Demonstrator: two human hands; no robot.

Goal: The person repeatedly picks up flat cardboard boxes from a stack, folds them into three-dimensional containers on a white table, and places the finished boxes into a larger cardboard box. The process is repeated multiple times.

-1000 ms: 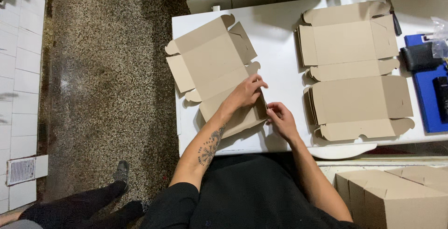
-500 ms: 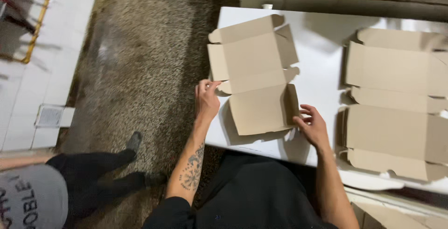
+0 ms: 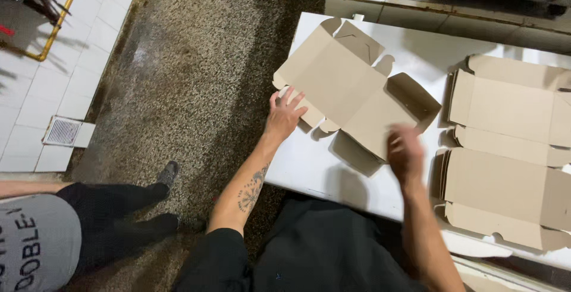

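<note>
Head view: we see a flat brown cardboard box blank [image 3: 351,92] lying tilted near the 9 o'clock edge of the white worktop [image 3: 309,161]. Our left hand [image 3: 284,115] rests fingers spread on its small flaps at 8 o'clock. Our right hand [image 3: 405,152] is blurred at the blank's 5 o'clock corner; its grip we cannot tell. A stack of unfolded blanks [image 3: 511,149] lies at 3 o'clock.

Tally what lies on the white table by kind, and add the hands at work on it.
Unfolded cardboard box blanks, brown: 2, one under the hands, one to its right, which may be a stack
Bare hands: 2, left hand and right hand, which is blurred
Total: 4
</note>
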